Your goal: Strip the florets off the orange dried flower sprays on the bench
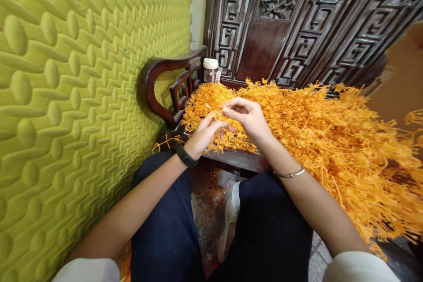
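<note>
My left hand [205, 135], with a dark band on its wrist, has its fingers closed around a small orange plastic sprig [217, 116]. From the right, my right hand [247, 116] meets it, thumb and forefinger pinched at the sprig's upper end. A thin bangle circles the right wrist. Both hands are just above a heap of small orange plastic pieces [205, 101] on a dark wooden seat [236, 161]. Fingers hide much of the held sprig. Beside my right forearm rises a large mound of branching orange plastic sprigs [343, 141].
A white-lidded jar [210, 70] stands at the seat's back corner. The seat has a curved wooden armrest [150, 81] and a carved backrest [264, 48]. Padded yellow-green wall covering [82, 75] fills the left side. Orange scraps [213, 191] litter the floor between my legs.
</note>
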`<state>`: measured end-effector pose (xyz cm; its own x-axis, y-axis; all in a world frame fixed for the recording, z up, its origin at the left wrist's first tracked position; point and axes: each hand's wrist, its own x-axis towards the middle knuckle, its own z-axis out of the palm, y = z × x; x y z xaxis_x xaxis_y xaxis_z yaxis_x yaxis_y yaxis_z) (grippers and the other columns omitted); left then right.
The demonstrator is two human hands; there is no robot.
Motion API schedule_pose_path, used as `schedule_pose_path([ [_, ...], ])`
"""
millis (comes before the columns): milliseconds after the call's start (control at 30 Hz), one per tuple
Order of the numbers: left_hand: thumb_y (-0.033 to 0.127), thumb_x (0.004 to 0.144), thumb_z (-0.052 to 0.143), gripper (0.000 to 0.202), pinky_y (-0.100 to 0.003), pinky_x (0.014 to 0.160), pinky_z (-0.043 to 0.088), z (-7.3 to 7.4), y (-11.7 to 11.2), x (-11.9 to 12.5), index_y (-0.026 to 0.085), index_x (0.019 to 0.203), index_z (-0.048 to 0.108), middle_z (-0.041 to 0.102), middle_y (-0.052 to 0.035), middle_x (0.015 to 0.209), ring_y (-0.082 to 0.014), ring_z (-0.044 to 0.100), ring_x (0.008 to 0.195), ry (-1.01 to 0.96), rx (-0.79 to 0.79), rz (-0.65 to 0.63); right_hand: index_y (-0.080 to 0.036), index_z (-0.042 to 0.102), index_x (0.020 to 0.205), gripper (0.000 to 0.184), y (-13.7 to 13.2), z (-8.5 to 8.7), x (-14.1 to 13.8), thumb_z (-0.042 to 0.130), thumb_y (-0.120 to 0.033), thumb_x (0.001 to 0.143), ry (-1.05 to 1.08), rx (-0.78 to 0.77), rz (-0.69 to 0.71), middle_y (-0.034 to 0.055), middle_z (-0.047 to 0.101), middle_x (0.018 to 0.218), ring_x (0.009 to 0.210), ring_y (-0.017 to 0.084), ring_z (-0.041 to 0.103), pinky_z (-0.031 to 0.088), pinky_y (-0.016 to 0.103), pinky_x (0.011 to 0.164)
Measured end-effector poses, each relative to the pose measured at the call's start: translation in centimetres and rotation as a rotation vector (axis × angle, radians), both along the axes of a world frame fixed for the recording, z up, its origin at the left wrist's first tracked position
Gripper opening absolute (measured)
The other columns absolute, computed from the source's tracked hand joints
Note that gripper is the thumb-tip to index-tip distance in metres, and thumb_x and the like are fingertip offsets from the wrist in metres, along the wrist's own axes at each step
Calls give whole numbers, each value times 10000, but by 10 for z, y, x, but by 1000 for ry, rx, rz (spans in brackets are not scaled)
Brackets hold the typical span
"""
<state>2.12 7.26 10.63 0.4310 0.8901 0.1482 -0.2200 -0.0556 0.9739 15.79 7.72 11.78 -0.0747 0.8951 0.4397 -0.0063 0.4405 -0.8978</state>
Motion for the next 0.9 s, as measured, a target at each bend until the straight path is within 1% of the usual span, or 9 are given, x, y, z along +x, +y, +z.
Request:
schedule_pose_path([
  [67, 229, 786, 531, 166, -234, 511, 355, 1, 0, 0, 155, 934, 551, 617, -16, 643, -113, 529, 562, -4, 8, 1, -189, 654, 736, 90, 0, 0, 1, 699, -247, 686, 106, -15, 9, -3, 632, 770, 729, 110, 572, 472, 285, 718],
  [167, 322, 812, 543, 199, -209, 442, 283, 2, 0, 0, 172, 943, 538, 617, -5, 637, -77, 464, 475, 16, -24, 12, -196, 625, 709, 67, 0, 0, -1, 680, -232, 697, 225, -41, 48, 11, 646, 872, 847, 131, 590, 481, 319, 814],
  [267, 382, 812, 548, 227, -186, 409, 236, 1, 1, 0, 171, 886, 514, 623, -2, 635, -51, 418, 436, 15, -46, -6, -196, 583, 698, 80, 1, 1, -3, 657, -220, 713, 309, -73, 69, 23, 647, 921, 915, 153, 597, 484, 357, 855],
  [367, 361, 829, 525, 201, -176, 406, 239, 1, 2, 0, 166, 795, 492, 615, -1, 609, -46, 418, 438, -6, -30, -17, -199, 553, 695, 87, 2, 2, -2, 634, -182, 721, 370, -56, 2, 18, 643, 887, 901, 152, 608, 492, 362, 850],
  [500, 284, 857, 488, 183, -170, 427, 280, 3, 2, 1, 161, 721, 492, 602, 2, 571, -44, 417, 440, 18, -12, -19, -207, 552, 701, 91, 6, 2, 2, 622, -152, 718, 404, -21, -91, 6, 638, 869, 894, 148, 608, 501, 349, 842],
  [600, 257, 865, 471, 182, -170, 436, 298, 4, 2, 1, 160, 713, 494, 602, 1, 561, -45, 417, 433, 25, -22, -12, -204, 547, 700, 94, 7, 3, 3, 621, -153, 725, 394, -33, -88, 15, 636, 887, 927, 157, 603, 508, 348, 838],
  [700, 262, 858, 484, 184, -175, 438, 312, 2, 2, 2, 162, 705, 494, 609, -2, 571, -50, 431, 436, 20, -10, 2, -197, 541, 692, 112, 8, 2, 2, 619, -124, 723, 389, -35, -79, 20, 633, 898, 931, 152, 606, 515, 336, 833],
  [800, 266, 854, 491, 190, -180, 435, 317, 0, 3, 2, 161, 696, 499, 607, 1, 564, -54, 433, 425, 35, -12, 14, -192, 552, 698, 127, 10, -1, 2, 616, -83, 707, 394, -55, -92, 23, 637, 916, 913, 136, 615, 516, 315, 839],
  [900, 243, 865, 470, 192, -177, 437, 317, 0, 4, 2, 156, 696, 500, 602, 3, 553, -52, 434, 423, 42, -27, 26, -195, 562, 712, 122, 10, -4, -1, 619, -88, 699, 415, -46, -116, 22, 642, 941, 921, 135, 616, 515, 315, 849],
])
